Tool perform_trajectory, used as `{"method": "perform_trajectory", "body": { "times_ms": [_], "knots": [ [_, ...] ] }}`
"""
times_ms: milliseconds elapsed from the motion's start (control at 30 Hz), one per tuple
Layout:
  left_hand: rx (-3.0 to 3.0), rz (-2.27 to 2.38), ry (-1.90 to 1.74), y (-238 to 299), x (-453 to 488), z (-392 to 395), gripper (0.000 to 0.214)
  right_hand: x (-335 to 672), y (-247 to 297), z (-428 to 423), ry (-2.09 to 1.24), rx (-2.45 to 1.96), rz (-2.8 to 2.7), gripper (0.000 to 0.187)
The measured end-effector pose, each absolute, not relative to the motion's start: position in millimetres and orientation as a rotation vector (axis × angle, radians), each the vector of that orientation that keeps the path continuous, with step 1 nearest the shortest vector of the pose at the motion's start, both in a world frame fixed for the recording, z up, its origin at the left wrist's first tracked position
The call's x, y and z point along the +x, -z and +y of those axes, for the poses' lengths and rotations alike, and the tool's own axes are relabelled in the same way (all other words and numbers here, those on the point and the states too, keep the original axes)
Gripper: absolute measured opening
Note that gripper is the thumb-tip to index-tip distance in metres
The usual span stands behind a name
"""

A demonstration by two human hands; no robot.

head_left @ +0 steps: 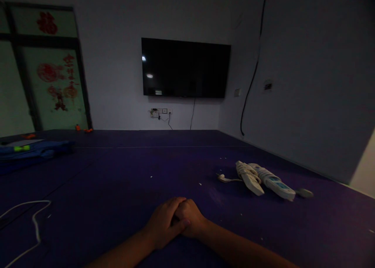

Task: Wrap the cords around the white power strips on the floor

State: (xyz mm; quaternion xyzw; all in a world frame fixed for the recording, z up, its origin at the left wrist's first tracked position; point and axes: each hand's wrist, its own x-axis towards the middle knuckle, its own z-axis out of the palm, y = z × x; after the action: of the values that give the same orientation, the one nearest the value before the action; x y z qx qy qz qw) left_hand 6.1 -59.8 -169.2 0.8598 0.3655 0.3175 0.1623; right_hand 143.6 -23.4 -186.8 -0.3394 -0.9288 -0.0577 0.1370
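My left hand (162,223) and my right hand (191,218) are clasped together low in the middle of the view, close above or resting on the dark purple surface (123,205). The left thumb lies across the front, against the right hand. Both sets of fingers are closed, and the right fingertips are mostly hidden. Between the palms nothing else shows. Nearest to the hands, off to the right, lie two white power strips (250,178) with their cords wound around them. A white plug (224,178) on a short length of cord lies just left of them.
A white cable (35,221) curves across the lower left. Folded blue cloth (43,149) lies at the far left, near small orange objects (88,130). Behind, a black television (186,68) hangs above wall sockets (164,111). A black cable (254,74) runs down the right wall.
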Motion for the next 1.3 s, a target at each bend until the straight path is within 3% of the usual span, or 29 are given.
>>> {"method": "perform_trajectory", "body": {
  "times_ms": [1300],
  "knots": [
    [2.455,1.023,-0.946,170.2,6.3,-60.2,0.054,143.5,187.0,-23.7,0.134,-0.994,-2.699,0.018]
  ]
}}
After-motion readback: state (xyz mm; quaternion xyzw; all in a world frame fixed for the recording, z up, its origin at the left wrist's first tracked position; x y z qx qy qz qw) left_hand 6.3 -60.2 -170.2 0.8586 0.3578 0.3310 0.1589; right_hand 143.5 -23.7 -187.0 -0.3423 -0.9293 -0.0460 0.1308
